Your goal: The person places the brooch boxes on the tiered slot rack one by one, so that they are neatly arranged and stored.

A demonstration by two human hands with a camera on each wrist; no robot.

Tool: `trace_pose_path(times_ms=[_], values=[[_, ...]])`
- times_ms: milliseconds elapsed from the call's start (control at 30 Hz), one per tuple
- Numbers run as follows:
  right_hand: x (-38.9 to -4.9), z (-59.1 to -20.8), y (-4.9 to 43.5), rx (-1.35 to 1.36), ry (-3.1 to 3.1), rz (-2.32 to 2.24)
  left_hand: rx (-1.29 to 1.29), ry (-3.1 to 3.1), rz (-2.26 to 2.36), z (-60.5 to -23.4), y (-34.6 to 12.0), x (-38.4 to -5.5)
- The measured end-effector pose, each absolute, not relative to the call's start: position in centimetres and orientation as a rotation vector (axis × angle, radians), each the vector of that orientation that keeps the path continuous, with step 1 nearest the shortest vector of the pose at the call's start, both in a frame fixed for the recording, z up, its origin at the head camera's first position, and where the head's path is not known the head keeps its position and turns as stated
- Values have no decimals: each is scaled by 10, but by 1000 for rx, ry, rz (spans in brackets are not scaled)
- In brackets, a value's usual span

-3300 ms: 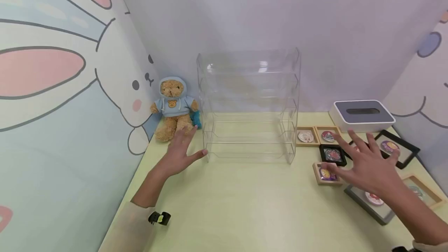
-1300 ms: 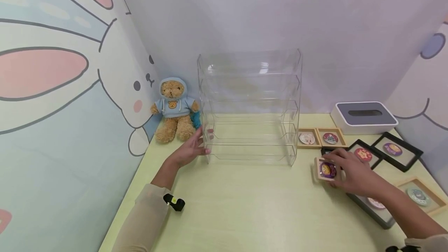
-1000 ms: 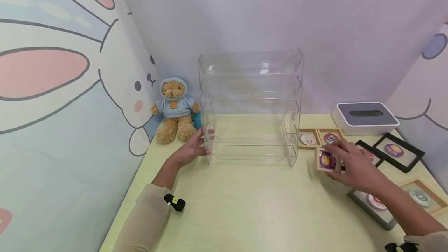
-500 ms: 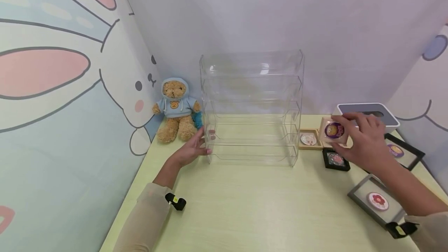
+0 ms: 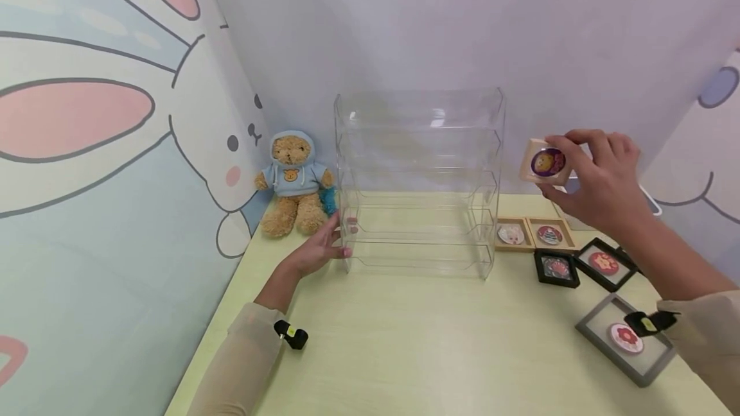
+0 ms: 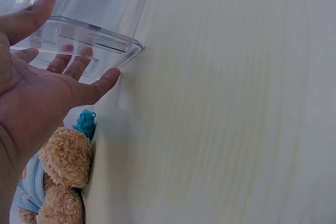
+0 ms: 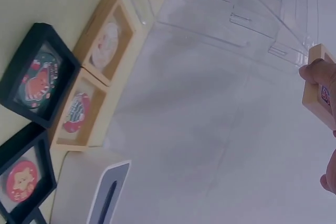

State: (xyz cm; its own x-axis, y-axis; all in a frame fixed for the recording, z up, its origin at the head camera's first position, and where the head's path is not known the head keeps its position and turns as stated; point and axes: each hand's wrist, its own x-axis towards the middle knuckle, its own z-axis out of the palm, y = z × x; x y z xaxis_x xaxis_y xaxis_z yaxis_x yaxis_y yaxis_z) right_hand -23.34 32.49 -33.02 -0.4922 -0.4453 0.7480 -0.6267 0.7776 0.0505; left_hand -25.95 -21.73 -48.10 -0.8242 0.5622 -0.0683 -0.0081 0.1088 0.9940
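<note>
In the head view, my right hand [image 5: 607, 175] pinches a small light-wood frame [image 5: 546, 165] holding a purple oval badge with a yellow character. It is raised above the table, right of a clear tiered acrylic display rack [image 5: 419, 252]. The right wrist view catches that wooden frame's edge [image 7: 315, 85] between thumb and fingers, near the rack's side. My left hand [image 5: 312, 252] touches the rack's lower left side with extended fingers. In the left wrist view, several fingertips [image 6: 79, 64] lie against the clear panel near its bottom corner [image 6: 137, 48].
Two wooden badge frames [image 5: 534, 246] lie right of the rack, with small black [image 5: 556, 268], larger black [image 5: 607, 280] and grey [image 5: 601, 348] frames nearer. A tissue box [image 7: 92, 182] stands behind them. A teddy bear [image 5: 295, 210] sits left of the rack, before the wall.
The right hand took hold of the small wooden frame from the table and lifted it toward the rack's upper height. The left hand moved against the rack's side and stayed there.
</note>
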Motion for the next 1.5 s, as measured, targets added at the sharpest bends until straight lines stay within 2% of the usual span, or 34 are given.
trace_pose_path(times_ms=[767, 1133, 1500], values=[[-295, -257, 210, 849, -2140, 200, 538, 1961, 1749, -483, -219, -259], [-321, -250, 154, 828, -2166, 127, 576, 1945, 1749, -481, -219, -256], [-345, -246, 126, 753, -2250, 52, 593, 1938, 1750, -480, -216, -254]])
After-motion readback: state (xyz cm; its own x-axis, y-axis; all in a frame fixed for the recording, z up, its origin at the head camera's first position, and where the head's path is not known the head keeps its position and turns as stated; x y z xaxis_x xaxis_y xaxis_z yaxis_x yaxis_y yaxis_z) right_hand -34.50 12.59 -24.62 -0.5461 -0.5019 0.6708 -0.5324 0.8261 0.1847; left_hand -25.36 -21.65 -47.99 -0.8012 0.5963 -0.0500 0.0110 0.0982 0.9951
